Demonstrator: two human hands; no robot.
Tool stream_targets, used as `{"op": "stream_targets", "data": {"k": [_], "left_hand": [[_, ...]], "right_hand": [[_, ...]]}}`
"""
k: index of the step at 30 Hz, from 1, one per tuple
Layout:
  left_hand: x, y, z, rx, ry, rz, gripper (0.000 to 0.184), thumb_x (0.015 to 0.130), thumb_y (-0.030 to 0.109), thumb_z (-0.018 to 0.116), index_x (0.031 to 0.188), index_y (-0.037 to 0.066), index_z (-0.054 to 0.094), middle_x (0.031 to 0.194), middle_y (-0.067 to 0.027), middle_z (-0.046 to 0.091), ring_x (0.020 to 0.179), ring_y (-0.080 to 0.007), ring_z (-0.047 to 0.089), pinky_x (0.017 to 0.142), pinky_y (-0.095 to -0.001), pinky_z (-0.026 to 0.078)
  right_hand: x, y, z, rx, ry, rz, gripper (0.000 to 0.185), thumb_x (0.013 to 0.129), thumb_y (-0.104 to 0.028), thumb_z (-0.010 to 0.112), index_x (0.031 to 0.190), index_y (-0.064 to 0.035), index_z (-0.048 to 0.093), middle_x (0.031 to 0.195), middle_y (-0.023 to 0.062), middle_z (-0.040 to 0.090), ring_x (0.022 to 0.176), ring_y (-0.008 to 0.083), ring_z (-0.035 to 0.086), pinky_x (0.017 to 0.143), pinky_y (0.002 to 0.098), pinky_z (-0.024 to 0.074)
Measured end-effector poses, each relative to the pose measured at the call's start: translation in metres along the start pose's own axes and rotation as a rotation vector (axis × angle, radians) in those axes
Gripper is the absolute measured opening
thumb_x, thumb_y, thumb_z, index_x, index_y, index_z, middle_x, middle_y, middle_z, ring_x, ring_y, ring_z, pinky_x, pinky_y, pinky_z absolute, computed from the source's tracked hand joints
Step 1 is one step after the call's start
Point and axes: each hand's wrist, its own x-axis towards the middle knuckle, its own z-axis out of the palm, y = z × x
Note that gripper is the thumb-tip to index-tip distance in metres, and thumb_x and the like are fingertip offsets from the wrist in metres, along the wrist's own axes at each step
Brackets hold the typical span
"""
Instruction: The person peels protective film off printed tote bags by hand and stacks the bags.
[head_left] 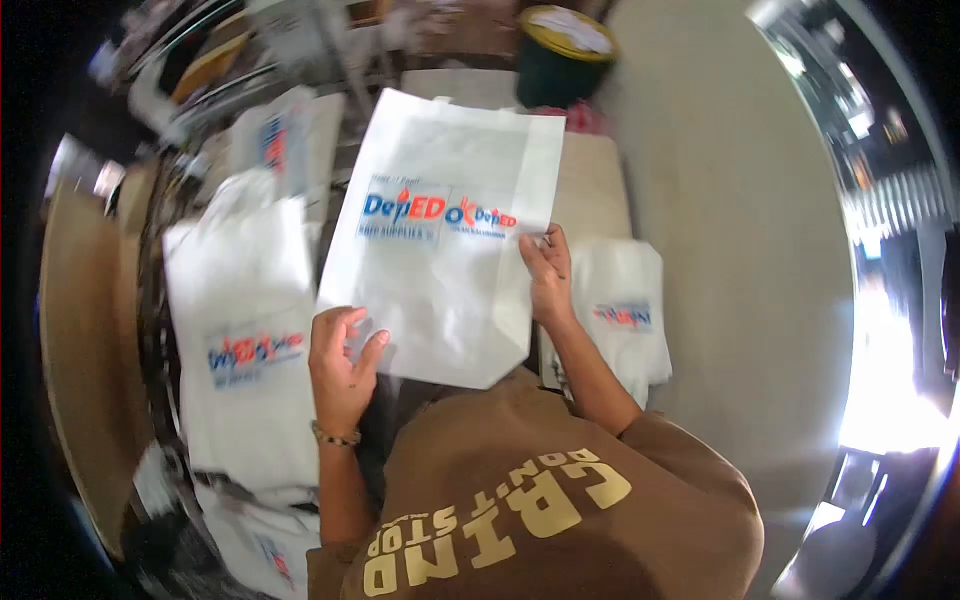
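A flat white printed tote bag (430, 285) is held up in front of me, slightly tilted, with its blue and red "DepED" print facing me. My left hand (340, 365) is at the bag's lower left edge, fingers bent and thumb over the front. On the right edge, about halfway down, my right hand (547, 275) pinches the material between thumb and fingers. The fingertips behind the bag are partly hidden. A beaded bracelet (335, 435) circles my left wrist.
On my left lies a stack of similar white bags (240, 420), with more printed bags (275, 150) beyond. To my right sits a folded pile of white bags (610, 320). A dark green bucket (565, 65) with a yellow rim stands ahead. A wooden board (85, 350) is at far left.
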Motion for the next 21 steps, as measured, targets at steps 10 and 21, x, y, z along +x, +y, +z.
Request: {"op": "stream_targets", "data": {"k": [10,21], "left_hand": [[0.118,-0.085,0.151,-0.862,-0.587,-0.645,0.071,0.094,0.034,0.067,0.145,0.005,0.027,0.132,-0.0171,0.052,0.113,-0.0269,0.059,0.08,-0.0381,0.055],[0.155,-0.069,0.381,-0.024,-0.732,0.169,0.079,0.075,0.001,0.061,0.147,0.021,0.036,0.096,-0.0247,0.065,0.087,-0.0419,0.066,0.078,-0.0451,0.053]], "right_hand": [[0.003,0.093,0.003,0.607,0.717,-0.362,0.052,0.095,-0.003,0.056,0.141,-0.0062,0.032,0.136,0.012,0.049,0.12,0.0226,0.051,0.099,0.0381,0.0446],[-0.189,0.223,-0.302,-0.068,1.36,-0.073,0.045,0.088,-0.001,0.062,0.129,-0.0091,0.047,0.125,0.0135,0.055,0.117,0.0303,0.054,0.097,0.0509,0.0473]]}}
